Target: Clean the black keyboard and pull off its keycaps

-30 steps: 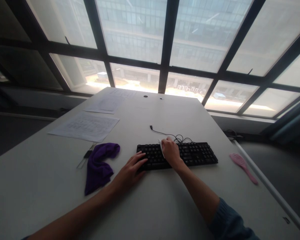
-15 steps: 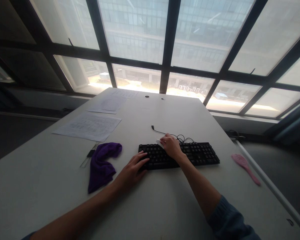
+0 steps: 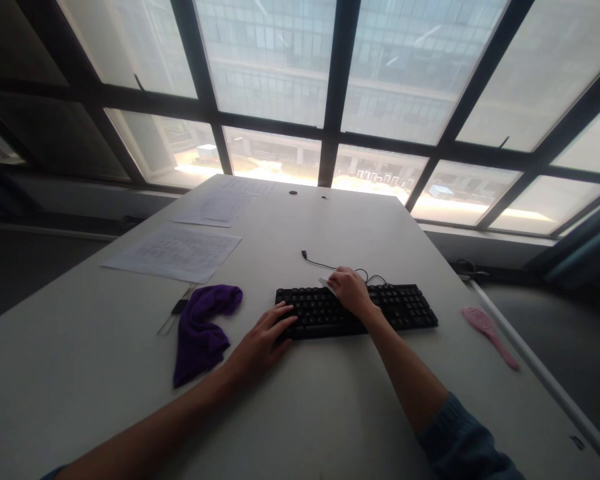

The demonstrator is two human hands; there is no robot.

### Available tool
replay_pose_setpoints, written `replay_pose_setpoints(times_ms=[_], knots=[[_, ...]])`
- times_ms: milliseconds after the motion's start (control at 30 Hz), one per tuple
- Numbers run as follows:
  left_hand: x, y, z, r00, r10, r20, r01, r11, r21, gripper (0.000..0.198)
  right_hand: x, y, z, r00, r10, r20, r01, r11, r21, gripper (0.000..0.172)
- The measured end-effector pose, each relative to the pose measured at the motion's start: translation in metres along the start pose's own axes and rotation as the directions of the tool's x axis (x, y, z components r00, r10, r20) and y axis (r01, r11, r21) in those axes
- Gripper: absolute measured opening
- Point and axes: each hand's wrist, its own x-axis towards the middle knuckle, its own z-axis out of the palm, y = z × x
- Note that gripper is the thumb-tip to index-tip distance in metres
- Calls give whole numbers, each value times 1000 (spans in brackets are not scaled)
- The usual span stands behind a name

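Note:
A black keyboard [image 3: 400,308] lies on the white table [image 3: 330,407], its cable [image 3: 320,263] trailing behind it. My left hand [image 3: 260,341] rests flat on the keyboard's left front corner, fingers spread. My right hand [image 3: 349,292] presses a small white wipe [image 3: 327,283] onto the keys along the keyboard's back edge, left of the middle. A crumpled purple cloth [image 3: 201,329] lies to the left of the keyboard, apart from both hands.
A pink brush [image 3: 486,327] lies near the table's right edge. Printed sheets [image 3: 173,252] sit at the back left, more paper [image 3: 215,208] behind them. A small dark tool [image 3: 175,312] lies beside the cloth. Large windows rise behind the table.
My right hand with the white wipe has slid a little to the right and toward the keyboard's back edge. My left hand has stayed on the left corner.

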Motion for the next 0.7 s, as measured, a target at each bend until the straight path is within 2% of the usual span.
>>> replay_pose_setpoints(times_ms=[67, 133, 233, 333, 500, 700], knots=[[0, -1, 1, 1000, -3, 2, 3, 1000, 5, 42, -1, 5, -2, 996, 57, -67, -56, 998, 13, 19], [-1, -2, 1, 1000, 0, 1, 0, 1000, 10, 42, -2, 8, -3, 994, 71, -80, -68, 997, 41, 19], [-1, -2, 0, 1000, -4, 7, 4, 1000, 18, 42, -3, 9, -1, 1000, 3, 12, -5, 996, 91, 15], [0, 0, 0, 1000, -11, 19, 10, 1000, 24, 41, -3, 5, 2, 997, -5, 71, -2, 996, 93, 14], [0, -1, 0, 1000, -14, 25, 13, 1000, 28, 42, -2, -1, 5, 999, 24, 37, -27, 996, 86, 10], [0, -1, 0, 1000, -13, 19, 13, 1000, 21, 42, 1, 1, 7, 997, 75, -27, -72, 993, 97, 16]])
